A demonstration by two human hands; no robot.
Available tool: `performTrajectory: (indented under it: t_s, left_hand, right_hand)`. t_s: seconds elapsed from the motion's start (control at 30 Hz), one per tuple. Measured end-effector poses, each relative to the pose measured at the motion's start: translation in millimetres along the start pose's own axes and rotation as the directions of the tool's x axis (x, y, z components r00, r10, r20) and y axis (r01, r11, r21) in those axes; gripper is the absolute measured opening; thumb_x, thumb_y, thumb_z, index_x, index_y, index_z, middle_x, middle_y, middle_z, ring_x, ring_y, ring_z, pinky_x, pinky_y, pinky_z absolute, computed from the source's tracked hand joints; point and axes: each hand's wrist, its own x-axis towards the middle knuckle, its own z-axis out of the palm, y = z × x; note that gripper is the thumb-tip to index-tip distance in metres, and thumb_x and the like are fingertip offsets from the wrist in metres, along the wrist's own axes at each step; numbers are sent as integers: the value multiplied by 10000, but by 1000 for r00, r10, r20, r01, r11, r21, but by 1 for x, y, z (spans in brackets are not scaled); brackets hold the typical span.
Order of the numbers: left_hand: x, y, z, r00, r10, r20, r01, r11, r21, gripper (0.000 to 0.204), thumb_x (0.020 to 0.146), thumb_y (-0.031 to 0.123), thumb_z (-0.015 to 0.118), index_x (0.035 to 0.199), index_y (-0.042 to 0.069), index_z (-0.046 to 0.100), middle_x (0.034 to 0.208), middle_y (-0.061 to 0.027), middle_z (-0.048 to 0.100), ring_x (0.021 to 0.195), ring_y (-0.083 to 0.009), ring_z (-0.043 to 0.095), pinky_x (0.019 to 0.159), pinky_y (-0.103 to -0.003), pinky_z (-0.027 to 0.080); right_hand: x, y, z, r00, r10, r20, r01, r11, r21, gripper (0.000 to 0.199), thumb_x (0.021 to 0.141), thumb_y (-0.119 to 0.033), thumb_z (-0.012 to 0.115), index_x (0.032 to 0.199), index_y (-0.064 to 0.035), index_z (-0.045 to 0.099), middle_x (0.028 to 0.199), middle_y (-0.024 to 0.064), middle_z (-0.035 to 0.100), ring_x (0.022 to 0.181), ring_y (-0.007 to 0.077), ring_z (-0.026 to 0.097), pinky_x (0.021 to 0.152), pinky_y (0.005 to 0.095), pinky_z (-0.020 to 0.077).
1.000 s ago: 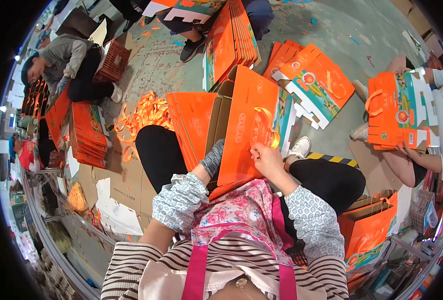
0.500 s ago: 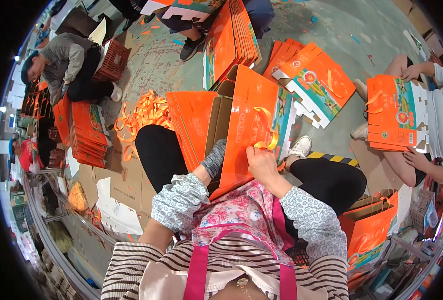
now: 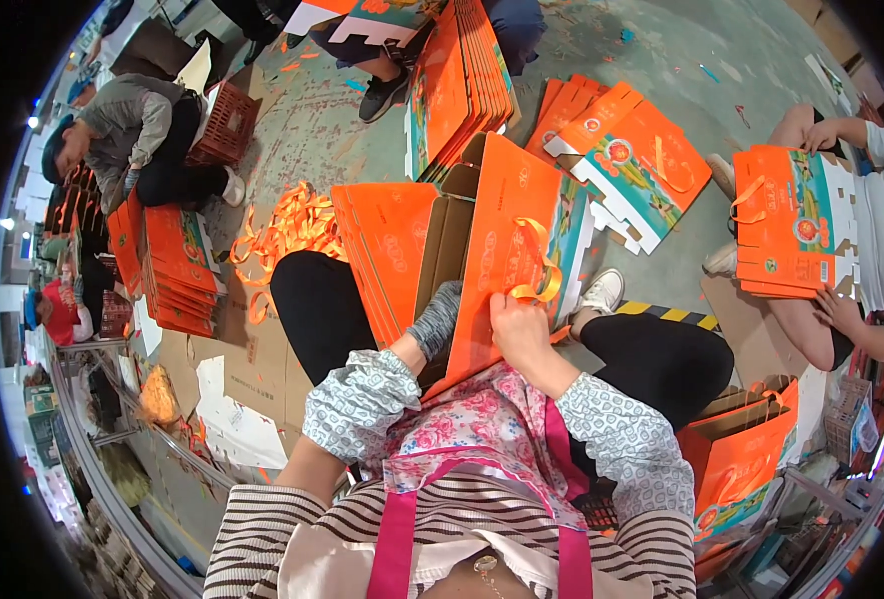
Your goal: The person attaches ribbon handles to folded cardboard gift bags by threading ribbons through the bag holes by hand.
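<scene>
Orange ribbon (image 3: 535, 262) now stands looped higher above my right hand (image 3: 519, 324), which pinches it against the box panel (image 3: 502, 250); my left hand stays hidden behind, grip unknown.

Orange gift box (image 3: 507, 250) — open, tilted — ribbon handle (image 3: 540, 268) looped.

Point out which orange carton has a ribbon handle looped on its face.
The carton on the person's lap, under the right hand; its ribbon handle loops above the fingers.
</scene>
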Motion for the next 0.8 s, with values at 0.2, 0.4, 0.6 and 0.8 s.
performTrajectory:
  t_s: [0.2,0.4,0.6,0.8]
  left_hand:
    - [9,-3,-5,993,-107,43,115,965,-236,116,831,92,571,909,34,635,808,-11,614,713,-102,554,609,-276,467]
    - [19,-20,-11,991,81,107,-89,993,76,165,850,147,548,899,15,633,802,-29,629,718,-121,559,609,-300,466]
    - [27,-30,-19,907,336,253,-415,625,661,218,823,210,538,891,18,615,788,-153,634,701,-232,605,633,-354,467]
    - [29,-33,-23,902,364,233,-431,801,415,216,833,175,508,952,16,593,851,-138,635,769,-271,604,678,-352,468]
  right_hand:
    - [6,18,-6,982,167,91,-184,957,226,131,787,-129,576,769,-5,538,615,202,576,603,366,585,534,451,451]
    - [1,30,-17,974,178,142,-214,932,294,118,763,-109,575,851,-35,600,681,173,609,672,343,602,585,450,460]
    - [5,25,-5,992,96,82,-114,959,259,35,719,-50,545,750,-36,555,689,154,604,678,336,595,570,448,451]
    - [8,28,2,993,68,93,-90,962,257,37,732,-51,542,763,-35,530,678,157,594,672,347,586,565,449,439]
